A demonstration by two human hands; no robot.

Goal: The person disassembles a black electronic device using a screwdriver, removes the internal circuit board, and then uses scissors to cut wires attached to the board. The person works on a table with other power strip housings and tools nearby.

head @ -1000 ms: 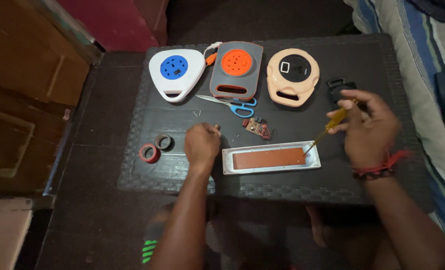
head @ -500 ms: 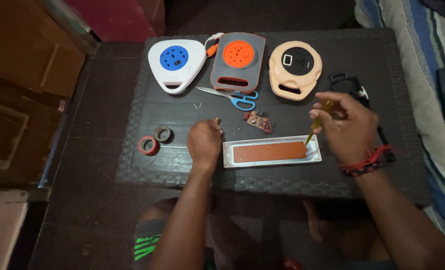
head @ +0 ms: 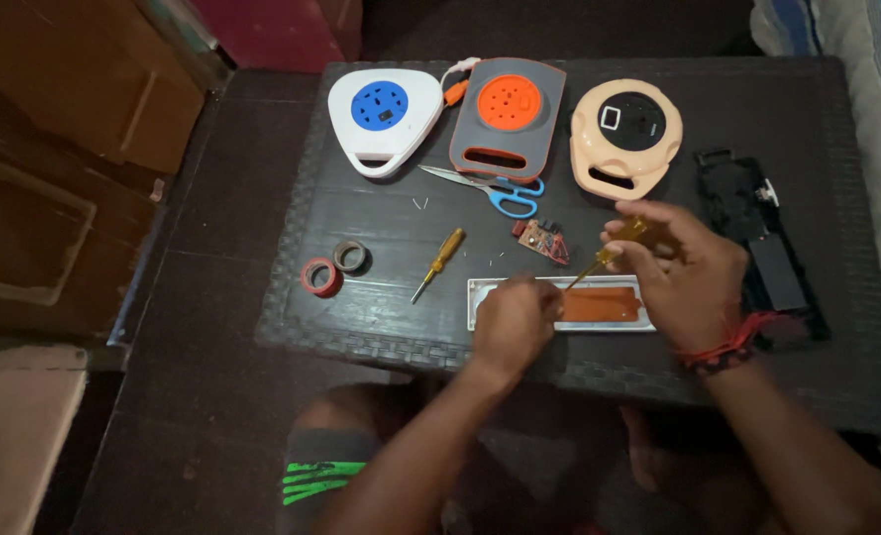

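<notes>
My right hand grips a yellow-handled screwdriver with its tip pointing down-left at a long white tray-like casing that holds an orange-brown plate. On the left end of that casing rests my left hand, fingers curled over the rim. A second yellow screwdriver lies loose on the dark table, to the left of the casing. A small red circuit board lies just above the casing.
Three extension reels stand along the back: white with blue, grey with orange, peach with black. Blue-handled scissors lie below them. Two tape rolls sit at the left, a black casing at the right.
My left hand has let go of the second screwdriver, which now lies on the table, and has moved right onto the casing's left end. My right hand has shifted slightly with its screwdriver.
</notes>
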